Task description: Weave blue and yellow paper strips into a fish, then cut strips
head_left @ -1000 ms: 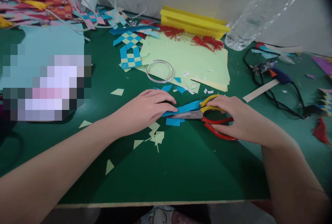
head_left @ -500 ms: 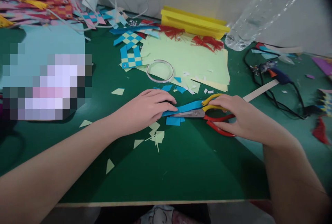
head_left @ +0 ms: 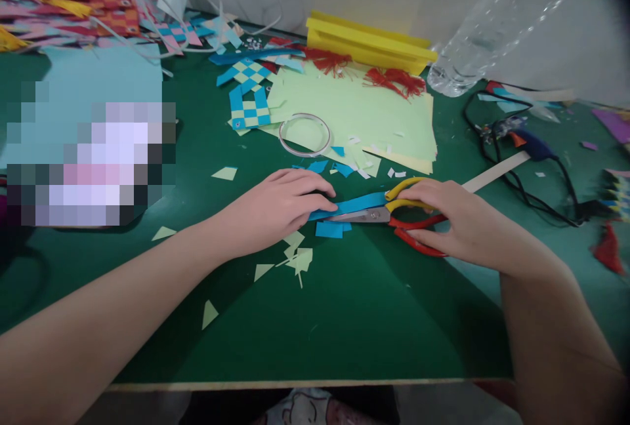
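Pinning a blue paper strip (head_left: 355, 204) beside the scissors.
Left hand (head_left: 275, 207) presses it flat at nine o'clock; right hand (head_left: 455, 218) grips red-and-yellow-handled scissors (head_left: 394, 215); keeping the strip taut should steady things.

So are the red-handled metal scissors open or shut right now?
Nearly shut: the red-handled metal scissors lie flat under the right hand, blades together along the blue paper strip.

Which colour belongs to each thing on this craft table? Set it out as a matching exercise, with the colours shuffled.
Things:
1. paper strip pinned by the left hand
2. scissor handles under the right hand
3. long box by the wall
4. big paper sheet

Colours:
a. pale green
b. red
c. blue
d. yellow

Pairs: 1-c, 2-b, 3-d, 4-a
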Action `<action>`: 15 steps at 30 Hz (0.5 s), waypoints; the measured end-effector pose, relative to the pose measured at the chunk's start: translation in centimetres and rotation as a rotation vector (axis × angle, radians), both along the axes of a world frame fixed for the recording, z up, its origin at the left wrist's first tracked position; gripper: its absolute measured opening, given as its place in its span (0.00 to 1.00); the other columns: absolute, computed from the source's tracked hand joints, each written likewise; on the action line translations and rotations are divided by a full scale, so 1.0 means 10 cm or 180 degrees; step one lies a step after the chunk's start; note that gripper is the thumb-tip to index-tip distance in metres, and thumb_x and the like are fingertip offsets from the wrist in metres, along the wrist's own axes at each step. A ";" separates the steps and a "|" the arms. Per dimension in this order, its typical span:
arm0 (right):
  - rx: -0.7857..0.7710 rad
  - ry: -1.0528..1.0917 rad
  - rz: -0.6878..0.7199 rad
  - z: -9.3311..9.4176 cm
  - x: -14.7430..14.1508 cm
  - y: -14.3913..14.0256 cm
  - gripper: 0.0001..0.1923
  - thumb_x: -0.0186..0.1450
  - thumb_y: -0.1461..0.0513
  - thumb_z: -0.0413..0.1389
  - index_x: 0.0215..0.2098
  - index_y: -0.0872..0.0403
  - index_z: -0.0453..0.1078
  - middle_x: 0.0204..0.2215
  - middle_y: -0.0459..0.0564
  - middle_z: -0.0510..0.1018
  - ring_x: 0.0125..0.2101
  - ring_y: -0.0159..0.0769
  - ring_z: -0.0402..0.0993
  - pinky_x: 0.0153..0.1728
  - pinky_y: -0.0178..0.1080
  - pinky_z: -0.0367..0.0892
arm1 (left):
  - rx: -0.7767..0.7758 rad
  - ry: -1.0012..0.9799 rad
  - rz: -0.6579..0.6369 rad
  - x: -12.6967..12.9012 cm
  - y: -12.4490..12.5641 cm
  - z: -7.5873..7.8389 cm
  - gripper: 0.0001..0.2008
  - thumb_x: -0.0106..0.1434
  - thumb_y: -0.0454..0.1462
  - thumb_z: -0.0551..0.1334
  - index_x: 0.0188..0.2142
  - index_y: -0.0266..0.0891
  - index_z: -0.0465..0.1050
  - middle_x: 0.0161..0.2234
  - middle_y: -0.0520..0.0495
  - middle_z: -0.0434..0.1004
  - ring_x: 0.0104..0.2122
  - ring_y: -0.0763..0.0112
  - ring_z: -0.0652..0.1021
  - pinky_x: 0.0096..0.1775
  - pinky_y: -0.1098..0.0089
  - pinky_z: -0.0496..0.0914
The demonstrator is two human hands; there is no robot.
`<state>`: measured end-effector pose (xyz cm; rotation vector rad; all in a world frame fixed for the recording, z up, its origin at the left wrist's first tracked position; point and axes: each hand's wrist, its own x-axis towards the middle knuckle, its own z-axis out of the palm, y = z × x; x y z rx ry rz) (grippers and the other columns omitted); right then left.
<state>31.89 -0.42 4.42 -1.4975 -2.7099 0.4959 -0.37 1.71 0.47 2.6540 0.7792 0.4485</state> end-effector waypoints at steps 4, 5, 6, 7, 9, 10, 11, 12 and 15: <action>0.0008 0.0008 0.0039 0.00 -0.01 0.00 0.24 0.65 0.47 0.54 0.55 0.45 0.66 0.54 0.50 0.74 0.50 0.49 0.70 0.47 0.51 0.67 | 0.0008 0.0001 0.0001 0.01 0.01 0.00 0.17 0.69 0.28 0.51 0.51 0.44 0.72 0.57 0.49 0.71 0.58 0.64 0.69 0.60 0.57 0.61; 0.0013 0.0016 0.0051 0.01 -0.01 0.00 0.23 0.65 0.47 0.54 0.55 0.46 0.66 0.53 0.50 0.74 0.50 0.49 0.71 0.47 0.51 0.67 | 0.0011 -0.0005 0.0001 0.01 0.01 0.00 0.17 0.69 0.28 0.51 0.51 0.44 0.72 0.56 0.48 0.71 0.58 0.64 0.69 0.60 0.57 0.61; 0.0019 0.0023 0.0058 0.01 -0.01 0.00 0.23 0.65 0.47 0.54 0.55 0.46 0.66 0.53 0.51 0.74 0.50 0.49 0.71 0.47 0.51 0.67 | 0.0010 -0.0009 0.0000 0.01 0.00 0.00 0.17 0.69 0.28 0.51 0.51 0.44 0.72 0.57 0.48 0.71 0.58 0.64 0.69 0.60 0.57 0.61; 0.0019 0.0027 0.0061 0.01 0.00 0.00 0.23 0.65 0.47 0.54 0.55 0.46 0.66 0.53 0.51 0.74 0.50 0.49 0.71 0.48 0.51 0.67 | 0.0010 -0.0015 0.0001 0.01 0.00 0.00 0.17 0.69 0.29 0.51 0.51 0.44 0.72 0.57 0.48 0.71 0.58 0.64 0.69 0.60 0.57 0.61; 0.0007 0.0029 0.0056 0.01 0.00 0.00 0.23 0.65 0.47 0.54 0.55 0.46 0.66 0.54 0.50 0.74 0.50 0.49 0.70 0.48 0.51 0.67 | 0.0006 -0.0025 0.0002 0.01 0.00 0.00 0.17 0.69 0.29 0.51 0.51 0.44 0.72 0.57 0.49 0.71 0.58 0.64 0.69 0.60 0.57 0.61; -0.0003 0.0026 0.0050 0.01 0.00 0.00 0.23 0.65 0.47 0.54 0.55 0.46 0.66 0.54 0.50 0.74 0.50 0.49 0.70 0.48 0.51 0.67 | 0.0007 -0.0030 0.0002 0.00 0.00 0.00 0.17 0.69 0.29 0.51 0.51 0.44 0.72 0.57 0.49 0.71 0.58 0.64 0.69 0.60 0.57 0.61; -0.0013 0.0021 0.0043 0.01 0.00 0.00 0.23 0.65 0.47 0.54 0.55 0.45 0.66 0.54 0.50 0.74 0.50 0.48 0.70 0.48 0.51 0.67 | 0.0005 -0.0034 0.0007 0.00 0.00 0.00 0.17 0.69 0.29 0.51 0.51 0.44 0.72 0.57 0.49 0.71 0.58 0.64 0.69 0.60 0.57 0.61; -0.0020 0.0016 0.0032 0.01 0.00 0.00 0.23 0.65 0.47 0.54 0.55 0.45 0.66 0.54 0.49 0.74 0.49 0.48 0.70 0.47 0.51 0.67 | -0.0001 -0.0036 0.0012 0.00 0.00 0.00 0.17 0.69 0.29 0.51 0.50 0.44 0.72 0.57 0.49 0.71 0.58 0.64 0.69 0.60 0.57 0.61; -0.0049 0.0001 0.0000 0.01 -0.01 0.01 0.22 0.65 0.48 0.54 0.54 0.45 0.67 0.52 0.49 0.75 0.48 0.48 0.71 0.46 0.50 0.67 | -0.0023 -0.0048 0.0021 -0.01 -0.01 0.00 0.17 0.69 0.29 0.51 0.51 0.45 0.72 0.56 0.49 0.72 0.58 0.64 0.70 0.59 0.57 0.62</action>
